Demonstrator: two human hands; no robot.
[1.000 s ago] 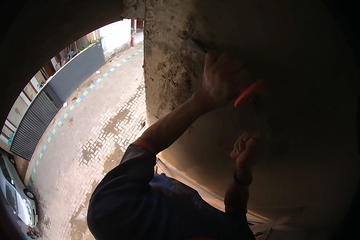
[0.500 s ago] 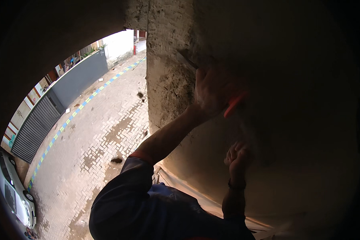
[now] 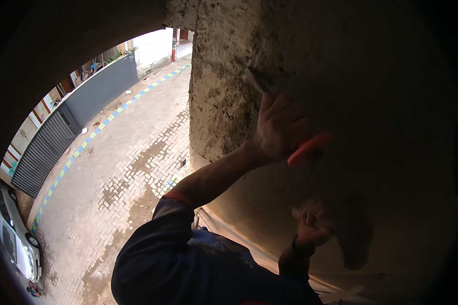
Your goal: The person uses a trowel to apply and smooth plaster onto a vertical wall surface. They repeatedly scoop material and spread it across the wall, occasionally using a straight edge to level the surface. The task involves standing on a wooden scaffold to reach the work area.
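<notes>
My left hand (image 3: 282, 127) is raised at the rough wall (image 3: 224, 96), closed round a scraper. The narrow metal blade (image 3: 257, 80) sticks out above the fingers, against or close to the patchy plaster. An orange-red handle end (image 3: 310, 148) shows below the same hand. Lower down and to the right, my right hand (image 3: 314, 221) has curled fingers and a band on its wrist. Beside it is a long dark shape (image 3: 356, 234) with a rounded lower end. Deep shade hides what it is, and I cannot tell whether the right hand grips it.
Left of the wall edge lies a paved yard (image 3: 132, 173) with a blue and yellow striped kerb (image 3: 104, 126). Beyond it stand a grey gate (image 3: 43, 152) and a parked silver car (image 3: 16, 236). Pale sheeting (image 3: 239, 238) runs along the wall's foot. The right side is very dark.
The view has shifted slightly. My left hand and the scraper sit a little lower and further right. My right hand is also lower, and the dark shape beside it now shows.
</notes>
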